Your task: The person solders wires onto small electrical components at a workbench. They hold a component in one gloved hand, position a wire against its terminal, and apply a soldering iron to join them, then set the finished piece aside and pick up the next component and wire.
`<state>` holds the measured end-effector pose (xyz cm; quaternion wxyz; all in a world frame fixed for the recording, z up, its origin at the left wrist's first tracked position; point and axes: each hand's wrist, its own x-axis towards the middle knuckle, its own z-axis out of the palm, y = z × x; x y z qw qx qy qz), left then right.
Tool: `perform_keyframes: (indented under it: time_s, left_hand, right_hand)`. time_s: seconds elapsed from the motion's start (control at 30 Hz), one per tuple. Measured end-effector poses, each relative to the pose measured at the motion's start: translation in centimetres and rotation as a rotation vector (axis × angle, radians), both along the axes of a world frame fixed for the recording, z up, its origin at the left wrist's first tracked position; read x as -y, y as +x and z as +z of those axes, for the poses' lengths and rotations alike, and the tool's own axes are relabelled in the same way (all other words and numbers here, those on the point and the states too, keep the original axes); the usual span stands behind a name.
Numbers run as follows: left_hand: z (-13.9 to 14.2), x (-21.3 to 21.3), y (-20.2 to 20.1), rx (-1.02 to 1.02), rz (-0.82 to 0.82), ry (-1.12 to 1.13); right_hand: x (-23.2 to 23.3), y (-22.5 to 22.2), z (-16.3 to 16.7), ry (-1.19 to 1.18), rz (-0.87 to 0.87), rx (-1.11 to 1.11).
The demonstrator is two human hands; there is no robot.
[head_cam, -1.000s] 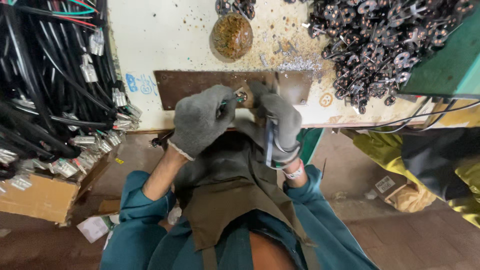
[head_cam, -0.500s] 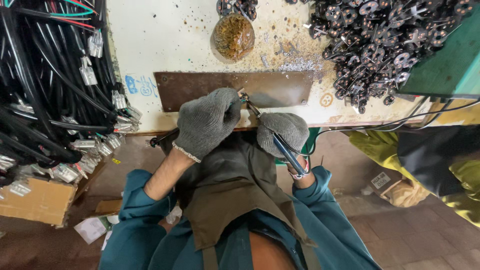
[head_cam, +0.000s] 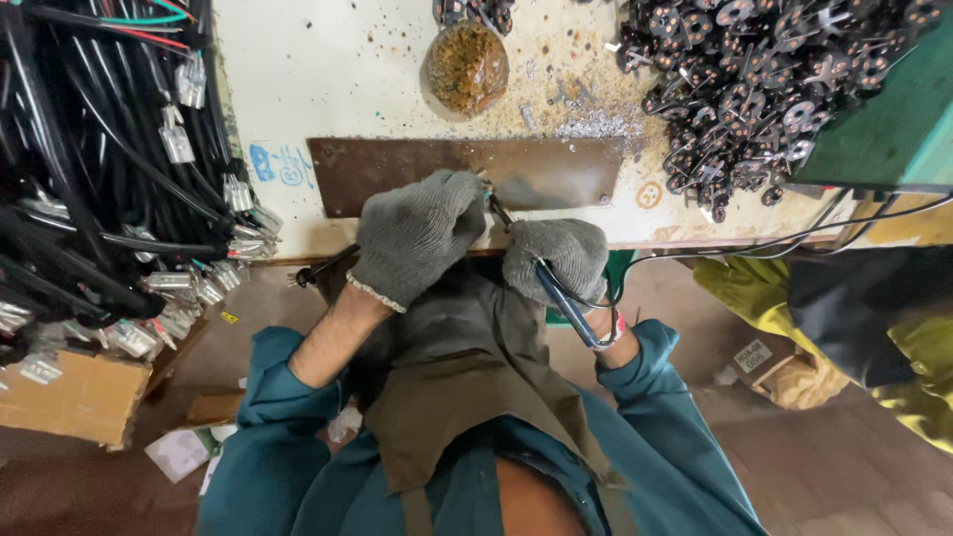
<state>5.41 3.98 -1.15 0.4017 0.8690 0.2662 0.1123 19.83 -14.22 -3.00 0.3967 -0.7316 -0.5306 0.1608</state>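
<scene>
Both my hands wear grey knit gloves at the front edge of a white workbench (head_cam: 328, 79). My left hand (head_cam: 417, 233) is closed on a black cable (head_cam: 323, 268) whose end sticks out to the left. My right hand (head_cam: 556, 260) grips blue-handled pliers (head_cam: 561, 303), their jaws (head_cam: 496, 208) up at the spot where the two hands meet. The hands are over the near edge of a brown metal plate (head_cam: 556, 169) fixed to the bench. What the jaws bite on is hidden by the gloves.
A thick bundle of black cables (head_cam: 89, 169) with white connectors hangs at left. A heap of small dark metal parts (head_cam: 764, 79) lies at the back right, a brown round lump (head_cam: 467, 65) at the back centre, a green box (head_cam: 884, 119) right. Cardboard box (head_cam: 69, 397) below left.
My right hand has dropped and turned, so the pliers' handles now slant down to the right. The left hand has stayed on the cable, shifting slightly.
</scene>
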Motion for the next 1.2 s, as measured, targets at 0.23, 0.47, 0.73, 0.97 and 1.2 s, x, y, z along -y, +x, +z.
perform_keyframes:
  time_s: [0.23, 0.47, 0.73, 0.97, 1.2]
  left_hand:
    - [-0.2, -0.1, 0.4, 0.037, 0.028, 0.052]
    - [-0.7, -0.1, 0.1, 0.041, -0.005, 0.011]
    - [-0.4, 0.0, -0.1, 0.006, 0.003, -0.035]
    - [-0.8, 0.1, 0.0, -0.049, 0.007, -0.014]
    - [-1.1, 0.1, 0.0, 0.0, 0.01, 0.019]
  right_hand:
    - [0.6, 0.0, -1.2, 0.02, -0.015, -0.027]
    - [1.8, 0.1, -2.2, 0.019, -0.018, -0.108]
    - [0.3, -0.3, -0.4, -0.033, 0.034, 0.034]
    - [-1.8, -0.1, 0.7, -0.012, 0.035, 0.074]
    - [-1.5, -0.3, 0.4, 0.058, 0.006, 0.187]
